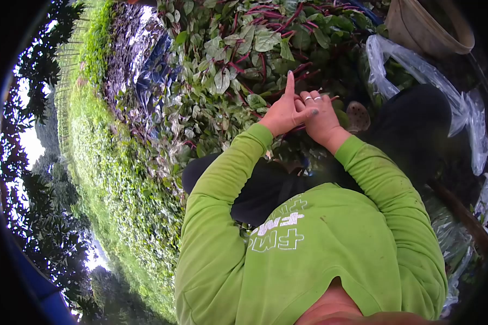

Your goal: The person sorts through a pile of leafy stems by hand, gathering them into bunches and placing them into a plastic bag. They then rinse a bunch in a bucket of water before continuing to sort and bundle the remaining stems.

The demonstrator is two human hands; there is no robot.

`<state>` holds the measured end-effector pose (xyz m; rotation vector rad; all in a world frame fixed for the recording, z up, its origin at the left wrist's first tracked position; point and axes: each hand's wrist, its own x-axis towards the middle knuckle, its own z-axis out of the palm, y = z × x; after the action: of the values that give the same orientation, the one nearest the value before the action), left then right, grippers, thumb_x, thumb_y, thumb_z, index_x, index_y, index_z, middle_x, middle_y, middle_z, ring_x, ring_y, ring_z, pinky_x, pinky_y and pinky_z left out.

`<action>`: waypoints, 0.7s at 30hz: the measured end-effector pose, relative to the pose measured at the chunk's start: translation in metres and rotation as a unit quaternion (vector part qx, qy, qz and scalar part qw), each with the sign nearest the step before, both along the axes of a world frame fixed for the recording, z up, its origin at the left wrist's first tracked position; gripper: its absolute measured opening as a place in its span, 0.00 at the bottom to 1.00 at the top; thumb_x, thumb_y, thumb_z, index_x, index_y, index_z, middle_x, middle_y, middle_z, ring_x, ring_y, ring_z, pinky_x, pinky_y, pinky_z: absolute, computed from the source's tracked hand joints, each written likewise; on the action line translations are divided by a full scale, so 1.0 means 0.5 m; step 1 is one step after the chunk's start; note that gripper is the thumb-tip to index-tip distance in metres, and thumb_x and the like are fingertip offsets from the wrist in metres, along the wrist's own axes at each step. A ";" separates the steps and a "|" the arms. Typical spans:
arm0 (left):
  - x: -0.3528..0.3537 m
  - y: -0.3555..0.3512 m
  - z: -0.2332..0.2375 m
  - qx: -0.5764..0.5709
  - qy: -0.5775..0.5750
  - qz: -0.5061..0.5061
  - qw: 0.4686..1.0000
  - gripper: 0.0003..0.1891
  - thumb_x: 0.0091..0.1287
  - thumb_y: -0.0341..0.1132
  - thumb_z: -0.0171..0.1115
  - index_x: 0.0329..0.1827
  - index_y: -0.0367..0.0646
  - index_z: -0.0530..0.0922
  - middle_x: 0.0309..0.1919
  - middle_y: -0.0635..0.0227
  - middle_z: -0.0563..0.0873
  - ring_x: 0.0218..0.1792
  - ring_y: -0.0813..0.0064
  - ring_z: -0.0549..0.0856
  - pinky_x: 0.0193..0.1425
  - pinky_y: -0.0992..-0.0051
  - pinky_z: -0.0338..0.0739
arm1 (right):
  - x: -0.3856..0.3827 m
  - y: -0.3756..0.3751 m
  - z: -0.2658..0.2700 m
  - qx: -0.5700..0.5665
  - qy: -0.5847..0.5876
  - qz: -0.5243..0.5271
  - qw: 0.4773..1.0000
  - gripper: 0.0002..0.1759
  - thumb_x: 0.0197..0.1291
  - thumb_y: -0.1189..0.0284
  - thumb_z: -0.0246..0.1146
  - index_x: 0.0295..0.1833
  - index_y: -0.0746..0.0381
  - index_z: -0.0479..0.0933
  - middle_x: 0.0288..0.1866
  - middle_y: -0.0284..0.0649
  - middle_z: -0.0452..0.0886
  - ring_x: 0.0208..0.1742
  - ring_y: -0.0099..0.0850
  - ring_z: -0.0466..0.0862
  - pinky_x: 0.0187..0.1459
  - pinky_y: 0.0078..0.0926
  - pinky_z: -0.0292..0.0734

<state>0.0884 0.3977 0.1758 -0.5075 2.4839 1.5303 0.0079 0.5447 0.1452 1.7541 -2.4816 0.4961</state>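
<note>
A big heap of leafy greens with purple-red stems [265, 40], which look like red Malabar spinach, lies in front of my knees. My left hand [282, 112] is over the near edge of the heap, its index finger stretched out and its thumb apart. Touching it from the right is my right hand [322, 120], with rings on two fingers. The right hand's fingers are bent in towards the left palm. Red stems show around and below both hands. Whether a stem is between the right fingers is hidden.
A beige bucket [417, 30] stands tilted at the upper right. Clear plastic sheeting [466, 108] runs down the right side. A brown shoe with holes [358, 116] is beside my right hand. Dark, shiny plastic sheet [146, 70] and grassy ground [108, 179] lie to the left.
</note>
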 end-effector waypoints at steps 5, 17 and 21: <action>0.023 0.013 -0.003 -0.196 0.113 -0.140 0.964 0.72 0.52 0.58 0.81 0.87 0.40 0.36 0.57 0.50 0.84 0.59 0.52 0.83 0.74 0.55 0.71 | -0.017 0.014 -0.014 0.065 -0.053 0.011 0.996 0.13 0.59 0.68 0.63 0.49 0.56 0.79 0.44 0.37 0.85 0.54 0.36 0.81 0.53 0.39 0.72; 0.104 0.161 -0.018 -0.395 0.126 -0.146 0.898 0.50 0.57 0.33 0.68 0.85 0.41 0.54 0.36 0.57 0.85 0.36 0.57 0.87 0.43 0.60 0.80 | -0.025 0.134 0.037 0.051 -0.191 0.168 0.966 0.25 0.46 0.68 0.74 0.54 0.60 0.82 0.50 0.45 0.86 0.59 0.45 0.83 0.64 0.47 0.71; 0.076 0.114 -0.006 -0.198 0.013 -0.161 0.967 0.59 0.52 0.38 0.78 0.86 0.38 0.50 0.50 0.48 0.85 0.52 0.49 0.85 0.61 0.55 0.78 | -0.019 0.110 -0.008 0.154 -0.256 0.107 0.948 0.23 0.45 0.69 0.74 0.50 0.61 0.81 0.47 0.46 0.87 0.49 0.48 0.87 0.58 0.44 0.79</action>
<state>0.1262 0.4546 0.1727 -0.1220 2.7328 0.9334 -0.0018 0.5998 0.1412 2.2809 -2.8467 0.6871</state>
